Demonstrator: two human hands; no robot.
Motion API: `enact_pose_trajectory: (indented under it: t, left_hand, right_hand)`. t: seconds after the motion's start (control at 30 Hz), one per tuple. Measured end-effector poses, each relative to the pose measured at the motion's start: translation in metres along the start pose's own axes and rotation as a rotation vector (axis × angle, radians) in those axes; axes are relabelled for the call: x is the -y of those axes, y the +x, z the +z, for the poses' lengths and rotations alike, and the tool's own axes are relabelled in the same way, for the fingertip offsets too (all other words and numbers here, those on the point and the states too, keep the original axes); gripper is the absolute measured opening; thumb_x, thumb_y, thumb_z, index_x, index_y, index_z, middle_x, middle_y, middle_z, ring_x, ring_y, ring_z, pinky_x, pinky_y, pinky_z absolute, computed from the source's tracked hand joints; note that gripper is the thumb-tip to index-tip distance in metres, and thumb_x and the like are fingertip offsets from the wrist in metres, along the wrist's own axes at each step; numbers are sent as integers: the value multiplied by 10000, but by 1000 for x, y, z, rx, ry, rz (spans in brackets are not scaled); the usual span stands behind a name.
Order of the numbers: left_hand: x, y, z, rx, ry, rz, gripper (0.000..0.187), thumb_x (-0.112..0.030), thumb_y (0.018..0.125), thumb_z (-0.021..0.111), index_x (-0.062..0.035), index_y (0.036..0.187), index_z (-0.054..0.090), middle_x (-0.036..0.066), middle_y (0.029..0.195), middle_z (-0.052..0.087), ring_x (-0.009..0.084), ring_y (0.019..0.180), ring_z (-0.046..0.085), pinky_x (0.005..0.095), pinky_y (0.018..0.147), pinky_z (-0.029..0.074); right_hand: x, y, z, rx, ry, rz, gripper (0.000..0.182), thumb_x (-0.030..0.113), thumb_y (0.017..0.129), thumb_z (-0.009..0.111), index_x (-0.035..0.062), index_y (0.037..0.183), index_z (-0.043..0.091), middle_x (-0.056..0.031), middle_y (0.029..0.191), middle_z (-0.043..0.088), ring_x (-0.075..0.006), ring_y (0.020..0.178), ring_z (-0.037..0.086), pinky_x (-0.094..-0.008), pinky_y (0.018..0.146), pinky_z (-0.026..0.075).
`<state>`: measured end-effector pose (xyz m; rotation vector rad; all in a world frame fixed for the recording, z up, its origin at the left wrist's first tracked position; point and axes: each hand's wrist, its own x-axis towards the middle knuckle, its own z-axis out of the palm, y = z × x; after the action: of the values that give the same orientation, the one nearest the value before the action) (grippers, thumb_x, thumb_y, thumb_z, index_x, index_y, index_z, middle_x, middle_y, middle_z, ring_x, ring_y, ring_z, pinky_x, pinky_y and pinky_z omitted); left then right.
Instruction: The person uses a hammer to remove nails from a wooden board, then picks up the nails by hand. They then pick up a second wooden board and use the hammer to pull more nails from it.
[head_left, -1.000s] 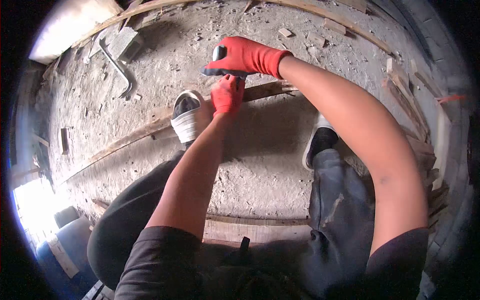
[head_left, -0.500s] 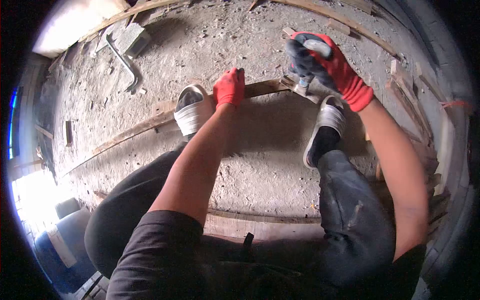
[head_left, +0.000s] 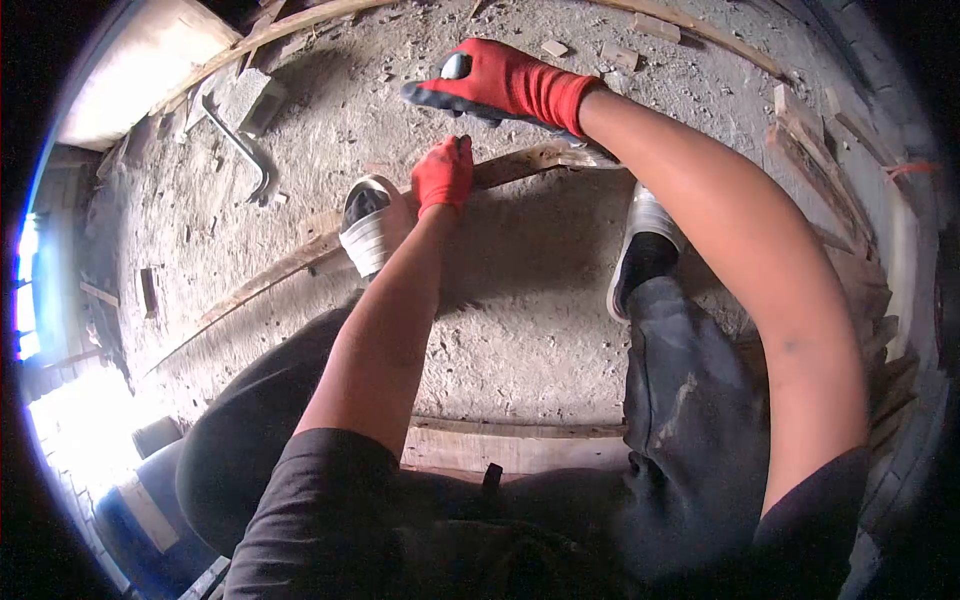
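Note:
My left hand (head_left: 443, 175), in a red glove with dark fingers, is closed around a long wooden strip (head_left: 515, 168) that runs across the floor. My right hand (head_left: 490, 82), gloved alike, grips a claw hammer whose rounded grey handle end (head_left: 456, 66) shows between thumb and fingers. The hammer's handle leans left. Its metal head (head_left: 585, 155) lies low at the strip's right end, partly covered by my wrist. A white slide sandal (head_left: 370, 225) stands close to my left hand, and the other sandal (head_left: 640, 235) is below my right forearm.
A bent metal bar (head_left: 240, 150) lies beside a pale block (head_left: 262, 100) at the upper left. Wood scraps (head_left: 620, 56) and rubble are scattered over the rough floor (head_left: 520, 350). Boards (head_left: 815, 165) are piled at the right; a blue container (head_left: 165, 510) stands at the lower left.
My right hand has swung left and slightly up, tipping the hammer handle leftward from its more upright position. My left hand keeps hold of the wooden strip. The view has shifted slightly.

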<state>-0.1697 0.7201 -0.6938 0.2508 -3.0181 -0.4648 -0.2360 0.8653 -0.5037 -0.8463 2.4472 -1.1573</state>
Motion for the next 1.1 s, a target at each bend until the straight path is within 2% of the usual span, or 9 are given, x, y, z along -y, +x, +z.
enact_pose_trajectory:
  t: [0.17,0.3,0.37,0.6,0.73,0.77,0.87,0.9,1.1]
  left_hand:
    - [2,3,4,1,50,4,443,-457,957,429,-72,929,646,192,900,679,376,843,666,492,735,514]
    - [7,4,15,-36,82,20,445,-463,942,448,-78,882,662,164,869,686,349,809,675,475,704,523]
    - [5,2,10,-4,60,21,453,-457,955,428,-70,895,658,181,860,683,366,806,671,490,705,517]
    - [5,1,10,-84,24,18,473,-450,949,420,-85,798,681,174,840,685,360,778,675,480,677,526]
    - [9,4,14,107,184,-3,408,-403,964,409,-102,877,670,167,851,698,353,744,687,485,636,524]
    - [38,11,70,32,43,-59,365,-395,956,424,-126,896,663,154,846,705,330,722,696,478,607,526]
    - [30,8,53,-174,66,52,364,-420,958,423,-137,930,651,171,870,698,366,719,685,496,617,522]
    - [8,5,16,65,160,-44,399,-433,969,408,-104,953,633,192,913,685,406,740,666,506,651,517]
    - [11,6,19,36,58,-60,476,-452,950,400,-62,927,673,202,873,683,381,806,671,485,715,522]
  right_hand:
    - [3,26,28,18,-71,-187,629,646,771,629,25,693,689,-180,602,628,-282,568,613,-396,608,499]
    - [9,42,46,105,-162,-125,642,654,766,619,17,763,706,-204,709,666,-330,666,645,-415,691,506]
    - [8,45,57,85,-174,-152,599,598,810,626,16,670,652,-156,590,593,-269,532,528,-388,603,477]
    - [15,49,49,67,-215,-61,570,583,795,629,26,681,667,-173,653,650,-289,607,635,-396,632,504]
    - [30,39,71,118,-223,-148,574,594,777,638,21,774,680,-180,713,668,-314,649,638,-400,664,503]
    - [30,37,72,137,-209,-168,570,586,777,645,17,797,678,-171,731,674,-301,659,637,-393,671,502]
    - [20,35,57,263,-14,-222,520,537,795,662,19,838,674,-132,771,689,-240,678,634,-366,687,503]
    - [14,40,52,309,32,-180,461,499,823,663,39,848,675,-89,760,688,-176,665,621,-339,671,496]
    - [47,-11,16,195,79,-99,502,549,820,664,50,784,620,-59,676,576,-137,654,528,-302,660,456]
